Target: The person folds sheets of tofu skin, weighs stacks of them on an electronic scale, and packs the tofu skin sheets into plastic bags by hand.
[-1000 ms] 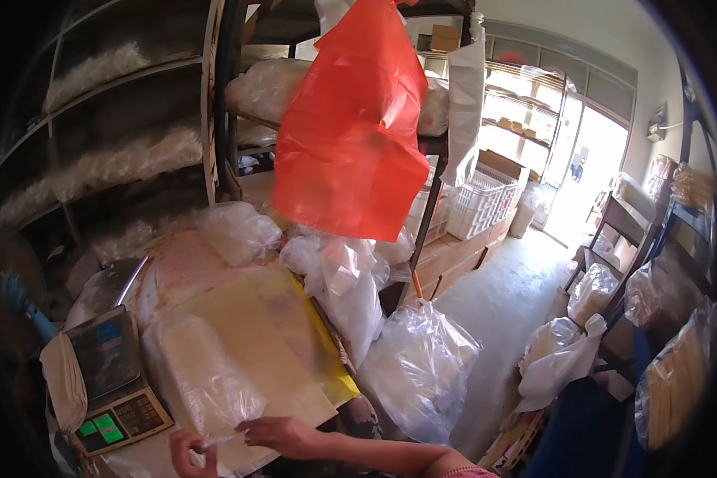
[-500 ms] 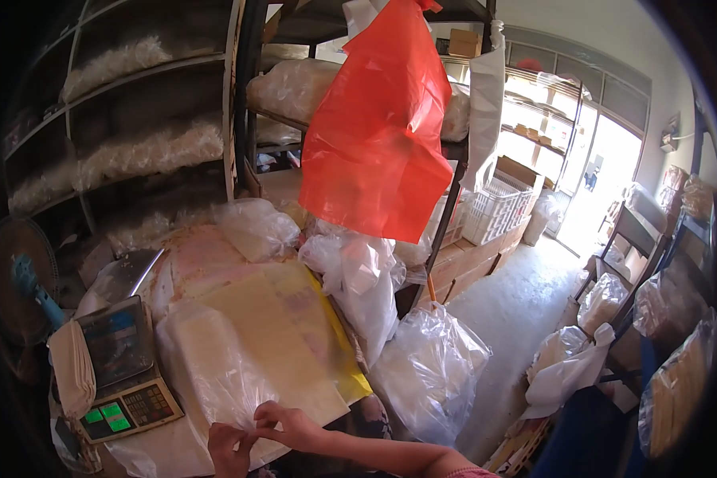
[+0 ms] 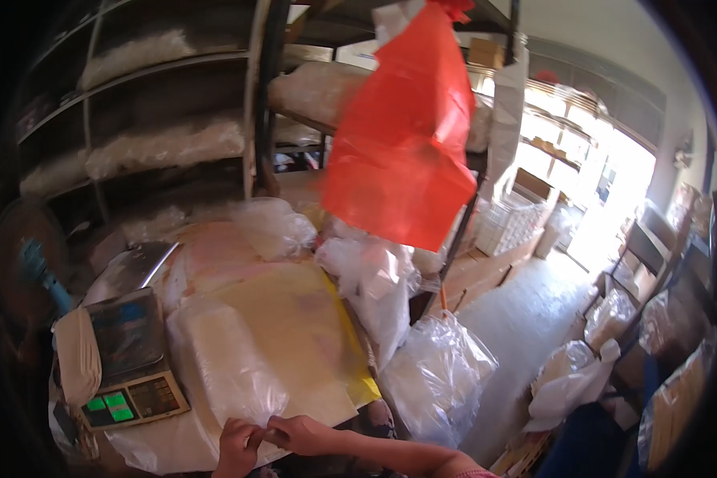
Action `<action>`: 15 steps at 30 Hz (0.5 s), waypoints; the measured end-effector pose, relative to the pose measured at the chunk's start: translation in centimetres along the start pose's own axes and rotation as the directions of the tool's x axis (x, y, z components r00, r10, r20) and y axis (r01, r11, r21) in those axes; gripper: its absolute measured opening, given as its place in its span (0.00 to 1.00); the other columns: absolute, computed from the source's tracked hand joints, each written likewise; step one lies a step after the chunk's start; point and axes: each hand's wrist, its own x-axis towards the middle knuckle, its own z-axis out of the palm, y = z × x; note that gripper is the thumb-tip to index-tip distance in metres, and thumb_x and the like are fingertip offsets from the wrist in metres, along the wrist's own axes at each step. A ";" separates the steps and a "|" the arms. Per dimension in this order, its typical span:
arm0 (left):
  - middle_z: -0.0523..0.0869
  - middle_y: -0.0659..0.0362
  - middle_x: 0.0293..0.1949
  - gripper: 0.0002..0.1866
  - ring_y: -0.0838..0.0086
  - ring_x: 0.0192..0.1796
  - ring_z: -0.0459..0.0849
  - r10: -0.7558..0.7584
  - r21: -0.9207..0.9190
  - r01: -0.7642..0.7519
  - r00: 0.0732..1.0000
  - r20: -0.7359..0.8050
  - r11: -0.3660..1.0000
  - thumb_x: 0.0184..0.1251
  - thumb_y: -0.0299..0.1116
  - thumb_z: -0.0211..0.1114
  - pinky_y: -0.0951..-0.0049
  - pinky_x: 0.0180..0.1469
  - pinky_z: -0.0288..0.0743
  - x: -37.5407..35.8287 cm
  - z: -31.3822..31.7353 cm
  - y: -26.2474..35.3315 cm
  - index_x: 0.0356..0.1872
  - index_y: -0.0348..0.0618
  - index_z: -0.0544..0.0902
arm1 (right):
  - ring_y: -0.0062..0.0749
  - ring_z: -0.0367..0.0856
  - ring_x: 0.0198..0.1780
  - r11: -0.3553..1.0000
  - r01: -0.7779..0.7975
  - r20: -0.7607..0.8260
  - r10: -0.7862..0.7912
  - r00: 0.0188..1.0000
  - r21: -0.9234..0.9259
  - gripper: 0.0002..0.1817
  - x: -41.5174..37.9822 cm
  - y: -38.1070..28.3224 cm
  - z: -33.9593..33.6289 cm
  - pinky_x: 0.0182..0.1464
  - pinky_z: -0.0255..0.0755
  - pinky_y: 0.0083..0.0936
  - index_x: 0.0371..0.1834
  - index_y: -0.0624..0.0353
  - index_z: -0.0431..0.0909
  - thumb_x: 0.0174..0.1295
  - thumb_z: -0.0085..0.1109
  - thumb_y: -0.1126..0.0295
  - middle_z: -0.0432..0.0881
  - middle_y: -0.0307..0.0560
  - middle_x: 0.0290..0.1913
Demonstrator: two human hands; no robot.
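A clear plastic bag [image 3: 227, 354] with pale contents lies along the front of the table, its gathered mouth towards me. My left hand [image 3: 239, 448] pinches that gathered end with bent fingers. Close against it, my right hand [image 3: 301, 435] grips the same end from the right, thumb and fingers pressed together. Under the bag is a tan sheet [image 3: 303, 342] with a yellow edge. Just left of the bag stands a digital scale [image 3: 135, 398] with green displays, and a stack of folded pale cloth or paper [image 3: 78, 358] rests at its side.
A red plastic bag [image 3: 406, 151] hangs from the shelf frame above the table's far side. White bags [image 3: 370, 279] hang below it. On the floor to the right sits a large clear bag [image 3: 438, 374]. A blue-handled fan [image 3: 44, 275] stands left; shelves [image 3: 159, 60] with bagged goods line the back.
The whole view has shifted a little, so the scene sits further right. Both hands stay together at the bag's gathered mouth, with the fingers slightly repositioned.
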 end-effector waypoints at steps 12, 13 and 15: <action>0.80 0.52 0.46 0.25 0.66 0.46 0.80 -0.758 -0.634 0.576 0.652 -0.023 0.515 0.59 0.35 0.66 0.68 0.51 0.74 0.4 2.2 -6.4 0.55 0.34 0.71 | 0.27 0.80 0.44 0.967 -0.206 -0.406 0.250 0.879 0.150 0.24 6.8 7.0 -2.8 0.44 0.75 0.25 0.57 0.66 0.69 0.64 0.57 0.61 0.82 0.46 0.41; 0.80 0.51 0.46 0.28 0.66 0.47 0.80 -0.751 -0.760 0.562 0.643 0.152 0.327 0.58 0.36 0.67 0.68 0.51 0.74 1.6 1.5 -5.3 0.57 0.34 0.70 | 0.28 0.79 0.47 0.850 -0.333 -0.228 0.448 0.865 0.407 0.26 7.5 6.8 -2.5 0.46 0.74 0.25 0.58 0.65 0.69 0.63 0.59 0.59 0.80 0.47 0.45; 0.80 0.51 0.47 0.30 0.66 0.48 0.80 -0.701 -0.840 0.529 0.644 0.306 0.119 0.56 0.36 0.68 0.68 0.51 0.74 2.1 0.7 -3.5 0.58 0.35 0.69 | 0.29 0.78 0.50 0.657 -0.462 0.005 0.572 0.820 0.596 0.27 8.4 6.0 -2.1 0.48 0.73 0.26 0.59 0.63 0.70 0.61 0.61 0.57 0.79 0.48 0.49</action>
